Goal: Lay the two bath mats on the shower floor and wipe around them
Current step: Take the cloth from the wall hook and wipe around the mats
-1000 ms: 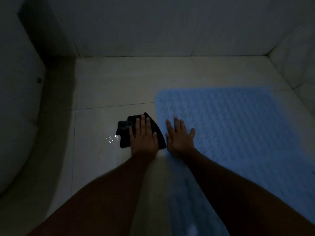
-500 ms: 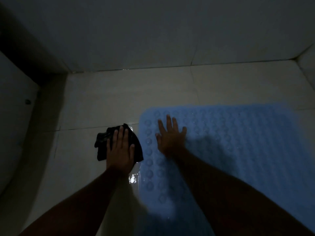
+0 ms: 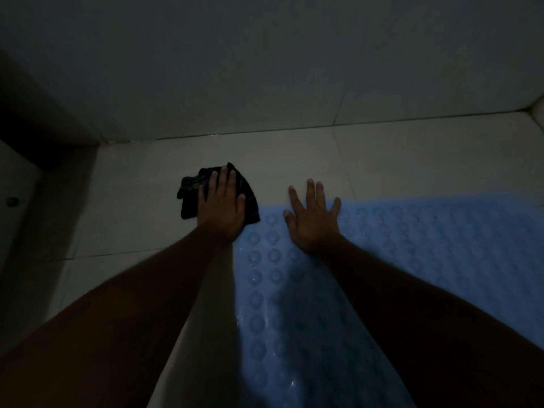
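A light blue bath mat [image 3: 412,260] with round suction bumps lies flat on the pale tiled shower floor [image 3: 141,219], filling the right and lower middle of the view. My right hand [image 3: 313,219] rests flat with spread fingers on the mat's far left corner, fingertips just past its edge. My left hand [image 3: 220,207] presses flat on a crumpled black cloth [image 3: 188,198] on the tiles, right beside the mat's left far corner. Only one mat is in view.
A grey tiled wall [image 3: 265,69] meets the floor just beyond the hands. A second wall corner [image 3: 537,113] shows at the far right. A dark recess and a pale rounded fixture [image 3: 14,184] stand at the left.
My left hand has slid the black cloth away from me along the mat's left edge, up to its far corner. My right hand has moved forward to the mat's far edge.
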